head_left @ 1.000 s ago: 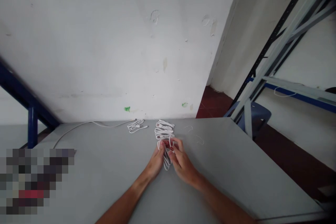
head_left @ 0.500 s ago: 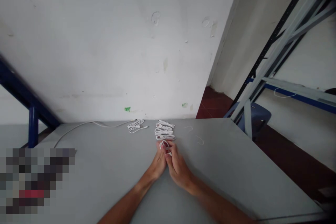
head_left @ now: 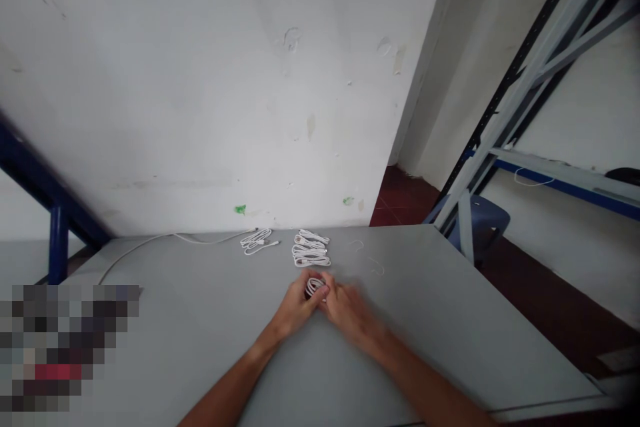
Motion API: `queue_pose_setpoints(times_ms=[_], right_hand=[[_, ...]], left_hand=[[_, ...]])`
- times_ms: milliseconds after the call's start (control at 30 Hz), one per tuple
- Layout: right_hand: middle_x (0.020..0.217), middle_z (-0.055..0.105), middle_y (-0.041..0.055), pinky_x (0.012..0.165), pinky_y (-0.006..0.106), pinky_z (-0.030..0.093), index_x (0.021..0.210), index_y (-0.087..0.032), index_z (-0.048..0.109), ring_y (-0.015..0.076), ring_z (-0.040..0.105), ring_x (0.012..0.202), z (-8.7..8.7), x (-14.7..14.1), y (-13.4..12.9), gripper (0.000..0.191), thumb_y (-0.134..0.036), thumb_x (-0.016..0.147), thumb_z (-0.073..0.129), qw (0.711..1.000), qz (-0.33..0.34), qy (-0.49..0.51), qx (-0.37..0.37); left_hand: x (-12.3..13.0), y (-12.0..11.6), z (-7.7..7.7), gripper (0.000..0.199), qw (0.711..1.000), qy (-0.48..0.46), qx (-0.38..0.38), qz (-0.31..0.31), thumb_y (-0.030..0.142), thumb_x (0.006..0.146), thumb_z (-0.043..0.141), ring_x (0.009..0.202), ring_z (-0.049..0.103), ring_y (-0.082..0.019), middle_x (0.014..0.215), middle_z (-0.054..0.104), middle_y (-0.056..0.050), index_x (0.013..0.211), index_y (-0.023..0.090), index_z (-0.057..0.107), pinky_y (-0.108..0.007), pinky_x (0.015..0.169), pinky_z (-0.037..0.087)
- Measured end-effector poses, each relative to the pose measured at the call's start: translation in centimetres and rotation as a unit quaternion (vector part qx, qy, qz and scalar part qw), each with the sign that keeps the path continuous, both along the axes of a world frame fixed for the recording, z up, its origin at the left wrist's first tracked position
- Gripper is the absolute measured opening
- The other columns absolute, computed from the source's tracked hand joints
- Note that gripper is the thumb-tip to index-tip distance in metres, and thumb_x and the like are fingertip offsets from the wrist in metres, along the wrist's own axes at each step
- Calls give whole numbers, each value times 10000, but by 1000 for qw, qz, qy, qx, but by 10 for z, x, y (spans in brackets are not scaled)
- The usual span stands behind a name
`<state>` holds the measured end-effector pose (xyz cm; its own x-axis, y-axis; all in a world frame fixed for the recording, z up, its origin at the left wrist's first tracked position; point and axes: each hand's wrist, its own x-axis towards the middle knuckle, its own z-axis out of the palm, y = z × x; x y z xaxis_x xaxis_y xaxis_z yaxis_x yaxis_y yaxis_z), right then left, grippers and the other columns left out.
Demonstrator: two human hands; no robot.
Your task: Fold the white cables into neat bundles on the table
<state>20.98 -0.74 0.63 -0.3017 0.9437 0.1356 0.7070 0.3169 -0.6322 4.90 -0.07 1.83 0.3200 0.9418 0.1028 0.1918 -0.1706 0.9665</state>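
A coiled white cable (head_left: 314,286) sits between my two hands, above the grey table (head_left: 210,320). My left hand (head_left: 296,303) is closed around the coil from the left, thumb across its front. From the right, my right hand (head_left: 343,303) pinches at the same coil; its fingers are partly hidden and slightly blurred. Just beyond my hands lies a row of several bundled white cables (head_left: 311,250). To their left is a looser white cable (head_left: 257,241) with its plug ends showing.
A long white cable (head_left: 135,250) runs along the table's back left. Two thin pale strands (head_left: 376,265) lie right of the bundles. Behind stands a white wall (head_left: 200,113); blue frame bars (head_left: 59,240) rise at left. A blue stool (head_left: 483,220) and metal rack (head_left: 467,227) stand right.
My hands have turned the coil, so its loops now show more openly. The right hand has shifted slightly right and my left thumb now lies across the coil. The view has moved a little.
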Motion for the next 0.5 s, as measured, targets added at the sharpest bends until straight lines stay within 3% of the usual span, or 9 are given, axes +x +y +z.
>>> queue_pose_setpoints(times_ms=[100,167,333,500], right_hand=[[1015,780,177,818,388,516,1331,-163,570,333,724,928,4,-2,0,450,-345,927,650,995,-13,-98,36],[1035,772,180,812,382,511,1243,-159,629,334,719,949,8,-3,2,381,-364,923,659,994,-4,-107,33],[1043,757,106,813,343,503,1108,-206,680,274,703,953,10,4,9,338,-484,917,650,999,24,-28,11],[1043,725,94,845,325,491,1133,-205,705,247,676,981,11,12,10,293,-394,997,526,999,44,9,22]], left_hand=[[0,1,-1,451,1000,12,-13,1,595,923,550,629,528,-143,709,600,16,1049,168,626,-262,615,419],[0,1,-3,453,1000,4,-19,11,609,925,532,593,496,-138,662,565,29,1008,174,626,-255,579,389],[-6,7,-9,481,997,-50,-56,34,672,888,545,533,423,-123,597,502,63,944,195,577,-253,541,348],[-9,10,-10,476,995,-61,-80,24,670,890,545,541,458,-132,576,519,67,986,204,545,-252,555,350]])
